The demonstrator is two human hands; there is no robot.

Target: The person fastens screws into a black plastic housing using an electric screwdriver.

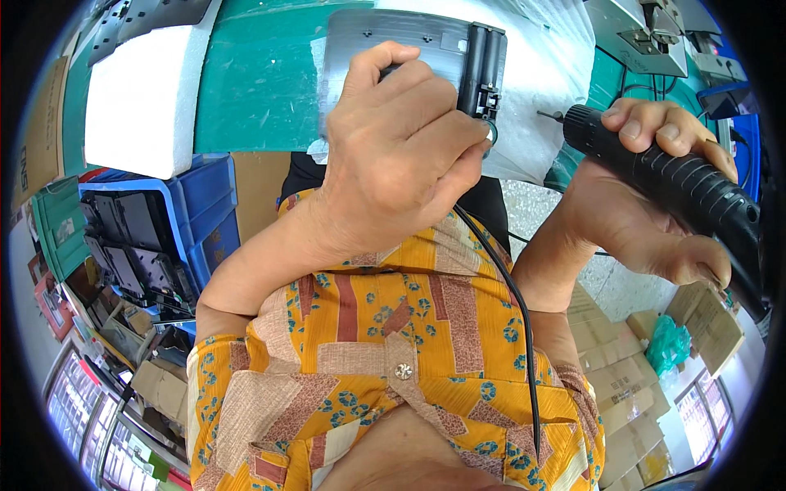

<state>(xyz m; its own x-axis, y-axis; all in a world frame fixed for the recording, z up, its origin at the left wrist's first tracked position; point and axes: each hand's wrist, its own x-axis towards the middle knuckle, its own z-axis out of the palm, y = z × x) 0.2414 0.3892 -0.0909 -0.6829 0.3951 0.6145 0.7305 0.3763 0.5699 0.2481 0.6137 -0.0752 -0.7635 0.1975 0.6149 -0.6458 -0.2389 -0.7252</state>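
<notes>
My right hand (647, 196) is wrapped round a black electric screwdriver (679, 176), raised at the right with its thin bit pointing left. At the table's near edge lies a shiny grey panel (352, 49) with a black double-tube part (481, 65) along its right side. My left hand (401, 147) is over this panel, fingers curled and thumb pressed to the index finger beside the lower end of the black part. What the curled fingers hold is hidden. A dark bit of something shows under a knuckle. The screwdriver bit is apart from the panel.
White foam sheet (548, 49) lies under the panel on the green tabletop (254, 82). A white foam block (139, 98) stands at the left, above a blue crate (205, 204) of black parts. A metal device (643, 41) sits far right. A black cable (512, 286) hangs before me.
</notes>
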